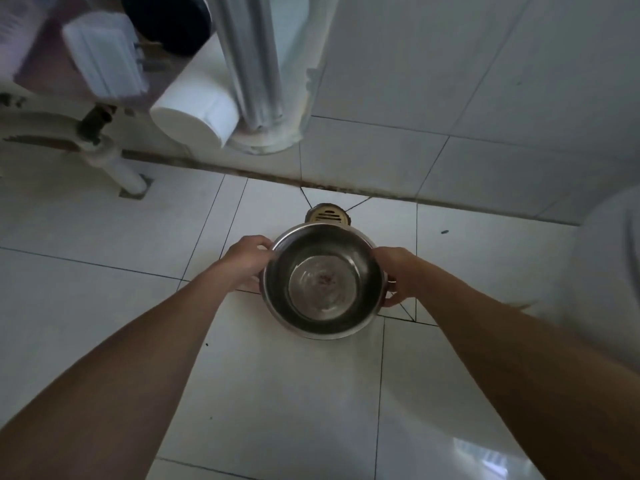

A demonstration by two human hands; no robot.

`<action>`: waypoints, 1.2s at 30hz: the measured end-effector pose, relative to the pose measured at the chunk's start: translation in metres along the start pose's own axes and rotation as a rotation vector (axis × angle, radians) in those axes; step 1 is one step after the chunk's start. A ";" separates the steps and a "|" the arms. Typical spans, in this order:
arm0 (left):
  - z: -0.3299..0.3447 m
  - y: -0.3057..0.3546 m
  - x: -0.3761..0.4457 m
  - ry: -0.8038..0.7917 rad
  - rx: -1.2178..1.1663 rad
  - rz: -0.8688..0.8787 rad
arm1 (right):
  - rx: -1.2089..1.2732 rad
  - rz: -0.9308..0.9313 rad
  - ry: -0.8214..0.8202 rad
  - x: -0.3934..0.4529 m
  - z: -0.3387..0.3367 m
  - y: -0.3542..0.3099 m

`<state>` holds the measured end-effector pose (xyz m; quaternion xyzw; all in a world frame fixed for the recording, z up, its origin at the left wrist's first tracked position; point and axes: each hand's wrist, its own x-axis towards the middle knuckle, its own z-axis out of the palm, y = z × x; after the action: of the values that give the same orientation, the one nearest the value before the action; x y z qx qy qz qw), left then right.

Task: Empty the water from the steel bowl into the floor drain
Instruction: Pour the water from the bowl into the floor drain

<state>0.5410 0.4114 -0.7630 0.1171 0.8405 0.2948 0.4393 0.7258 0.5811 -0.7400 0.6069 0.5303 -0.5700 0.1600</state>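
Observation:
A round steel bowl [322, 282] is held above the white tiled floor, mouth up and roughly level. A little clear water and a small reddish speck lie at its bottom. My left hand [247, 259] grips the bowl's left rim and my right hand [398, 275] grips its right rim. The brass floor drain [327, 214] with a slotted cover sits in the floor just beyond the bowl's far edge, close to the wall; its near part is hidden by the bowl.
A thick white pipe [201, 112] and a shiny ribbed pipe [256, 64] stand against the wall to the left of the drain. Further left is a white pipe joint [104, 154] entering the floor. A white rounded object [609, 271] fills the right edge.

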 end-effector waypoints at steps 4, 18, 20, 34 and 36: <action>-0.002 -0.003 0.011 0.006 0.006 -0.004 | -0.010 -0.002 -0.017 0.008 0.000 -0.002; -0.005 -0.011 0.020 0.041 0.042 -0.001 | -0.057 0.050 -0.040 0.015 -0.001 -0.007; -0.006 -0.009 0.020 0.048 0.045 0.002 | -0.059 0.049 -0.037 0.015 -0.003 -0.008; -0.008 0.003 0.023 0.079 0.072 0.015 | -0.127 0.039 -0.028 0.023 -0.009 -0.011; -0.007 0.004 0.023 0.085 0.077 0.010 | -0.126 0.040 -0.025 0.024 -0.009 -0.011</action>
<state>0.5213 0.4220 -0.7733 0.1255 0.8685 0.2692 0.3968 0.7161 0.6036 -0.7529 0.5988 0.5508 -0.5398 0.2160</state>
